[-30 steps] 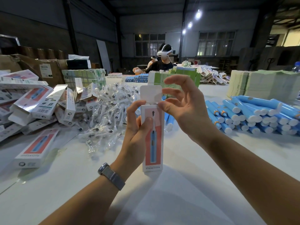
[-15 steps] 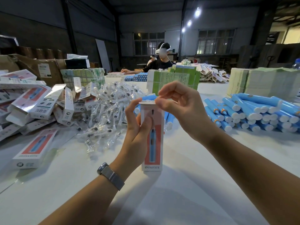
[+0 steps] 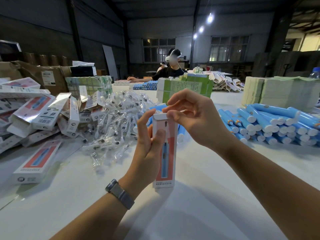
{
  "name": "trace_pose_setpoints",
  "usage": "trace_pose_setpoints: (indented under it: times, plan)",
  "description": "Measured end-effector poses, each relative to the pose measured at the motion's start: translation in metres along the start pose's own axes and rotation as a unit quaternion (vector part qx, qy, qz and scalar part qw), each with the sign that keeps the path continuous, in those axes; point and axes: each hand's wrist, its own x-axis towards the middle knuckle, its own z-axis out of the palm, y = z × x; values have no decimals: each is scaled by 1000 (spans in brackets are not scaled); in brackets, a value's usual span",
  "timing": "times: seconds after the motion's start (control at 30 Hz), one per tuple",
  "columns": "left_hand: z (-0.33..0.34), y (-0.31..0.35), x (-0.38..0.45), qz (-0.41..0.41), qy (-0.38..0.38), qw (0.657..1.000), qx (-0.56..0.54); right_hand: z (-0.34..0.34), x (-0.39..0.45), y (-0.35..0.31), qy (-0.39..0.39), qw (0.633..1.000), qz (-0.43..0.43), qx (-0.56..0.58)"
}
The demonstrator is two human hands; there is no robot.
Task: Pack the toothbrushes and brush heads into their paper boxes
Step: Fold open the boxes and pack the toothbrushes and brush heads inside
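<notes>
Closing the top flap of 1 upright paper box (image 3: 164, 153).

The left hand (image 3: 147, 148) grips the box's side, standing it on the table (image 3: 190, 213) near the front edge; the right hand (image 3: 194, 118) pinches the white top flap (image 3: 160, 116) down with thumb and forefinger. I judge the step nearly done: next, tuck the flap fully in, then set this box aside and reach for a blue toothbrush (image 3: 270, 118) from the pile toward the right edge.

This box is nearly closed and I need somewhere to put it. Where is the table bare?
Bare table lies between the brush head pile and the blue toothbrushes, nearest you. The loose boxes crowd the left.
</notes>
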Motion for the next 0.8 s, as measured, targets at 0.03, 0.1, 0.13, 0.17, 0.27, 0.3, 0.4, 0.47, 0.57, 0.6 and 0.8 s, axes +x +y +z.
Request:
trace_pose_setpoints:
  times: [0.03, 0.1, 0.13, 0.17, 0.27, 0.3, 0.4, 0.47, 0.57, 0.6, 0.8]
  plan:
    - [0, 0, 0, 3, -4, 1000, 5, 0, 0, -1, 3, 1000, -3, -6]
    - [-1, 0, -1, 9, -13, 1000, 12, 0, 0, -4, 9, 1000, -10, -17]
    - [-1, 0, -2, 10, -16, 1000, 15, 0, 1, -4, 11, 1000, -12, -20]
    - [-1, -1, -2, 8, -17, 1000, 18, 0, 1, -5, 13, 1000, -12, -23]
    - [-2, -1, -3, 6, -19, 1000, 20, -1, 1, -8, 20, 999, -12, -37]
    - [-2, 0, -3, 4, -20, 1000, 20, -1, 2, -9, 18, 999, -14, -45]
    - [-1, 1, -3, -1, -18, 1000, 20, -2, 1, -12, 7, 999, -20, -50]
    - [0, 2, -3, -1, -18, 1000, 19, -2, 0, -11, 7, 1000, -8, -22]
    - [0, 4, -2, -6, -19, 1000, 21, -1, 0, -11, 20, 1000, 2, 9]
    - [0, 5, -2, -8, -20, 1000, 22, -1, 1, -11, 24, 1000, 1, 10]
    - [-1, 4, -2, -4, -22, 999, 41, 2, 2, -14, 71, 996, -29, -45]
